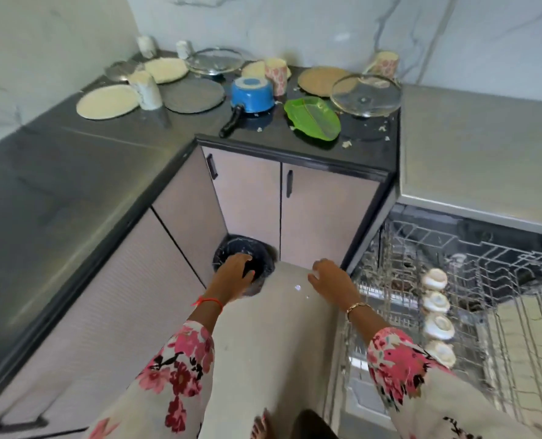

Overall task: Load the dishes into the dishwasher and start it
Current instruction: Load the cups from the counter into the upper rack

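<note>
- Well left of the dishwasher rack (402,236), above the black bin (231,240): left hand (234,274) curled round a dark round dish (258,282). Probably rigid and slick with residue, so best gripped at the rim.
- Just left of the rack: right hand (329,280) spread, holding nothing.
- In the rack: four upturned white cups (436,304).
- Hard to tell what kind of dish, blurred against the bin; rack's right end cut off.

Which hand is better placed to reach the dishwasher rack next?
Right hand: it hovers open beside the rack, while the left hand is over the bin, farther away and seemingly busy.
</note>
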Tool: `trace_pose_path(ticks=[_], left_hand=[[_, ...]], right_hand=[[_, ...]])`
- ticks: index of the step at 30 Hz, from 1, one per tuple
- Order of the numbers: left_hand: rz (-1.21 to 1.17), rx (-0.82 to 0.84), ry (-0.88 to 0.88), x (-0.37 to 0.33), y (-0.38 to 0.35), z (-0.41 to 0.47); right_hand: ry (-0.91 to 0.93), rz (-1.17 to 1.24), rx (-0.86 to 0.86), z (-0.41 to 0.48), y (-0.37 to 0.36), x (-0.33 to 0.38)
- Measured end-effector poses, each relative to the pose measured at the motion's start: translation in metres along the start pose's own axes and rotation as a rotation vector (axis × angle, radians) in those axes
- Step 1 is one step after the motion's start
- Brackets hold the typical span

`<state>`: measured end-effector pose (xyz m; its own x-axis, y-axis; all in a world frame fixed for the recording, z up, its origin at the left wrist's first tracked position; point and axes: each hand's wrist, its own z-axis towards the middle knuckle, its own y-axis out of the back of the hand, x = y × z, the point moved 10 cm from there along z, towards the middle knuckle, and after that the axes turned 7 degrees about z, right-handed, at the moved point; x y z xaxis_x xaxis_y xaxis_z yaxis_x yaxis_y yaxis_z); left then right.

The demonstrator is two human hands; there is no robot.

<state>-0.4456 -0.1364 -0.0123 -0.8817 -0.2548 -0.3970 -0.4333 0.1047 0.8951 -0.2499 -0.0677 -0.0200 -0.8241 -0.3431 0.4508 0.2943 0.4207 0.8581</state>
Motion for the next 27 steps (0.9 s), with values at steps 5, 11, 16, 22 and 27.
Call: trace_pose_path(ticks=[5,11,16,22,27], left_hand=[[-0.063,-0.078,0.006,0.034,0.052,0.045],[-0.047,-0.189,-0.005,0.068,0.119,0.124],[-0.053,-0.266,-0.004,0.087,0.177,0.198],[-0.065,-0.305,0.023,0.114,0.221,0.274],[-0.059,-0.349,0.116,0.159,0.252,0.308]], right_hand=[[0.062,0.005,-0.091,0.055,0.029,0.05],[0.172,0.089,-0.229,0.145,0.081,0.099],[0.214,0.169,-0.351,0.228,0.137,0.132],[0.32,0.169,-0.382,0.312,0.186,0.17],[0.348,0.134,-0.373,0.378,0.206,0.203]])
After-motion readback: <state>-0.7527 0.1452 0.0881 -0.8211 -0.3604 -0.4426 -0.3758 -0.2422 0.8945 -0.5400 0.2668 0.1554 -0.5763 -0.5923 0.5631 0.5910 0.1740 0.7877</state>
